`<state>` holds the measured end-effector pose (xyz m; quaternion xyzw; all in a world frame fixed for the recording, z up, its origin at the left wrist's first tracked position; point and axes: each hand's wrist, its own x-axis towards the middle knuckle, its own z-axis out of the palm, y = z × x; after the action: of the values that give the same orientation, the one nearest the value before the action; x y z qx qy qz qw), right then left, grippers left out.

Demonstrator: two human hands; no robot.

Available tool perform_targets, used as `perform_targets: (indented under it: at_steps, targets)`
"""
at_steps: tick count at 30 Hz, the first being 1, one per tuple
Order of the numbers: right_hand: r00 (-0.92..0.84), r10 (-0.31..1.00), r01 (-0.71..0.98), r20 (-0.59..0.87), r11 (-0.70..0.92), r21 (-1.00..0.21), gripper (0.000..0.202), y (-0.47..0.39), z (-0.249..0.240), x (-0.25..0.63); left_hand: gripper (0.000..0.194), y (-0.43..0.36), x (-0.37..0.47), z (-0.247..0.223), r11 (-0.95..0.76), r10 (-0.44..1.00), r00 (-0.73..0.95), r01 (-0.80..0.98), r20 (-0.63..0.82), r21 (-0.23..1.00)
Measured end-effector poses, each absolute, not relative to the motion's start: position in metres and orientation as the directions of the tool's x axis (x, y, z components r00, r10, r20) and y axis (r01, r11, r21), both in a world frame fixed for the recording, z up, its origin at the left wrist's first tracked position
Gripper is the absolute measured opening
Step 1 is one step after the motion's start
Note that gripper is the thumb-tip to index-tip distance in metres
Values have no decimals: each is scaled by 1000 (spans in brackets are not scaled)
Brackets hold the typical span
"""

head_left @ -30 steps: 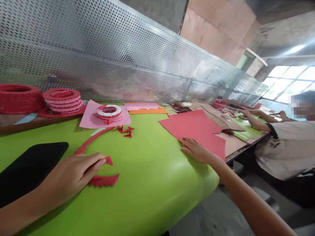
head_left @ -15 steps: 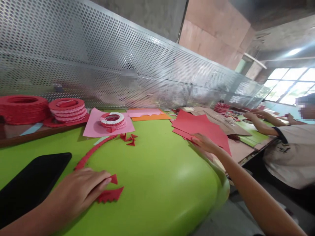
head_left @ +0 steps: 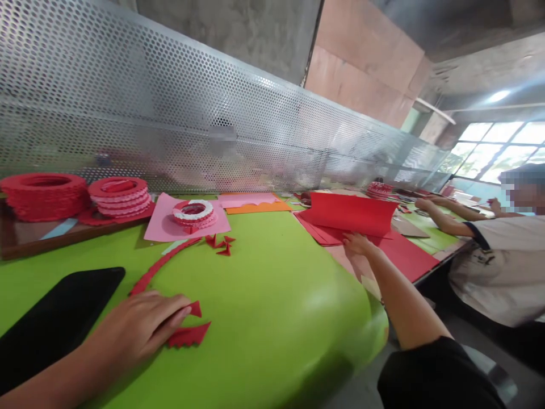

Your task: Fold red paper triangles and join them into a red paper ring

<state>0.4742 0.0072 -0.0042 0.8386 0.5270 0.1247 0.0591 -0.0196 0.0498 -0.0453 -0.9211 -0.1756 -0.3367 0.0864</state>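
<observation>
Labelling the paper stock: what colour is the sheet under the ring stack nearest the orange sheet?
Pale pink; shows best in the head view.

Perforated metal screen, silvery, running along the back of a table with bright green top. Wall: grey, bare. Panels: pinkish-brown, upper right. Window: multi-paned, daylight. Ceiling light: one, lit. Floor: grey.

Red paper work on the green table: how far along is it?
Looks done: the leftmost ring stack and small pointed pieces. In hand: the left hand pinches a red triangle; the right hand is at the red sheets. Probably left: those large sheets, which look uncut.
</observation>
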Motion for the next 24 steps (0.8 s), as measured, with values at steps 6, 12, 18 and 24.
perform_targets:
  at_steps: [6, 12, 18, 24]
  targets:
    - [562, 816, 800, 138, -578, 160, 28, 13, -6, 459, 47, 47, -19, -40, -925, 253, 743, 373, 620, -68]
    - [565, 825, 822, 13, -564, 79, 28, 16, 8, 451, 51, 44, -13, -35, -934, 232, 710, 353, 665, -51]
    - [513, 852, 858, 108, -508, -68, 30, 23, 21, 403, 46, 49, -18, -48, -912, 384, 719, 395, 580, 115]
    - [-7, 990, 940, 138, 54, -337, 23, 27, 29, 268, 41, 44, -18, -47, -842, 539, 653, 387, 533, 377]
